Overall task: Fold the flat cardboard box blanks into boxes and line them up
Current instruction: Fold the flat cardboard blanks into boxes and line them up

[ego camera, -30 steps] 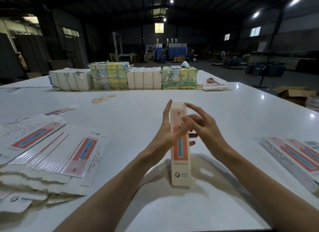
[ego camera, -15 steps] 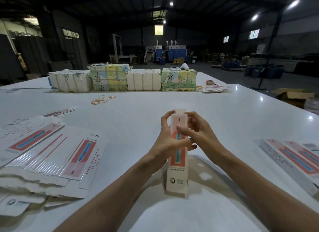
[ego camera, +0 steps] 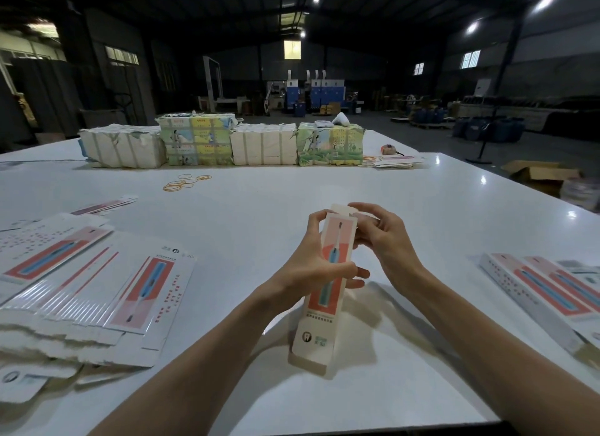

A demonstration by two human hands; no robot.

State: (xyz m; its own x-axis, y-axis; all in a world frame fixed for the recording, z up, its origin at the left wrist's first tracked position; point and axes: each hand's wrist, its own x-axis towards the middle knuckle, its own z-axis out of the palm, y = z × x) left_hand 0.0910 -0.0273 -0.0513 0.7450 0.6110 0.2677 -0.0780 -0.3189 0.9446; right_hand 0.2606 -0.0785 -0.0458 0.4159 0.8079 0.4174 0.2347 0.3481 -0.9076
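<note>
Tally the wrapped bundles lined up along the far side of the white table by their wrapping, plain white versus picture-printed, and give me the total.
Plain white paper-wrapped bundles: 2
Picture-printed green and yellow paper-wrapped bundles: 2
Total: 4

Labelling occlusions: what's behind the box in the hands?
Left hand wraps behind the box; its fingertips show past the right edge. Right hand pinches the top flap. The box's back face and the rest of those fingers are hidden.
</note>
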